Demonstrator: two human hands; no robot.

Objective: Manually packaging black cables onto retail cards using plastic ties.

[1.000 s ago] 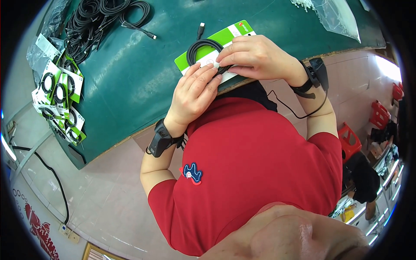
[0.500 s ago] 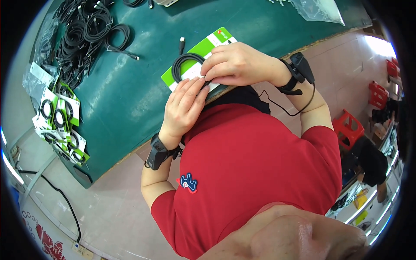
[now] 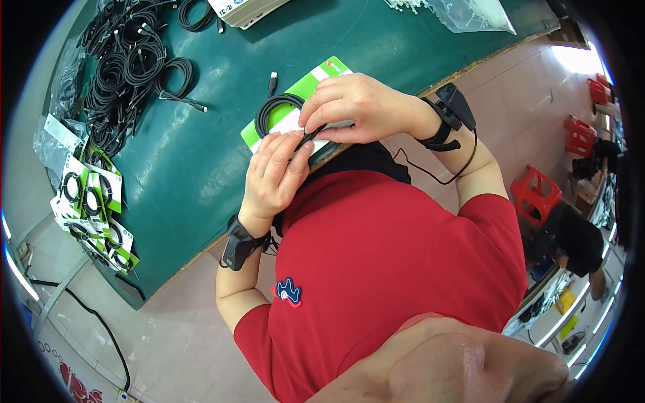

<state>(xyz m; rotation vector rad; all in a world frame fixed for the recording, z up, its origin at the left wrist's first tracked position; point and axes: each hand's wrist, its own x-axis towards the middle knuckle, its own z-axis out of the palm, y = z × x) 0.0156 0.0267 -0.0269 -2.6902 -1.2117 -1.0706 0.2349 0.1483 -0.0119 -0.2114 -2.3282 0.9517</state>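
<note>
coiled black cable [image 3: 262, 117]: atop the green-and-white card [image 3: 309, 84] | right hand [image 3: 359, 107]: pinching cable over card's near half | left hand [image 3: 271, 171]: over card's near edge, likely steadying, grip cannot be told | plug [image 3: 273, 84]: beyond card's far edge, seemingly clear of fingers

Cable [image 3: 261, 117] is looking kinda matt and rubbery, card [image 3: 289, 122] like smooth paper, bag [image 3: 474, 13] is gleaming like glossy plastic, shirt [image 3: 396, 262] looking like matt cloth.

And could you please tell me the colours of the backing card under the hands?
The backing card is mainly green and white, clearest in the head view.
</note>
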